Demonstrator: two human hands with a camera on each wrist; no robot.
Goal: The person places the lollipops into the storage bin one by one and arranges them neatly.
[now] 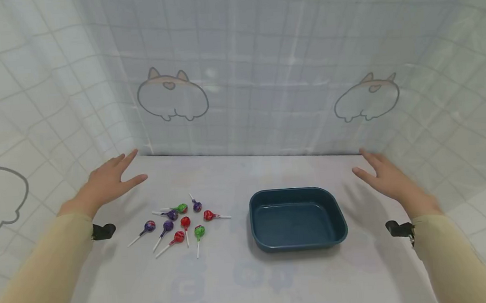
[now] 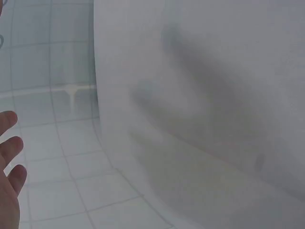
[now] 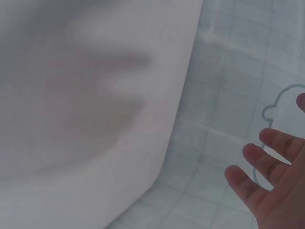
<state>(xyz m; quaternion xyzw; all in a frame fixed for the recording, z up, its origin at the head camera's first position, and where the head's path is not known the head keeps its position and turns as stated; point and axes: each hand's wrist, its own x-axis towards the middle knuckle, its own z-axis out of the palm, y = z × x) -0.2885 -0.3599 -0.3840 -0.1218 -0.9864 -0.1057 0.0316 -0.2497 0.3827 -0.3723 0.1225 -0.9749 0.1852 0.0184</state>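
Observation:
My left hand (image 1: 105, 182) hovers over the left side of the white table, fingers extended and thumb apart, holding nothing. Several lollipops in purple, red and green wrappers lie loosely grouped nearest to it, among them a purple lollipop (image 1: 149, 226), a red lollipop (image 1: 179, 236) and a green lollipop (image 1: 200, 231). A dark blue rectangular tray (image 1: 300, 248) stands right of them with nothing inside. Beyond its right side, my right hand (image 1: 384, 177) is raised with spread fingers and holds nothing. Fingers (image 2: 10, 149) show at the left wrist view's edge; the right wrist view shows fingers (image 3: 271, 162) too.
A grid-patterned curtain (image 1: 258, 74) with cartoon outlines encloses the table at the back and both sides. The white tabletop (image 1: 237, 294) extends in front of the lollipops and tray. Each wrist wears a small black device, such as the left one (image 1: 102, 231).

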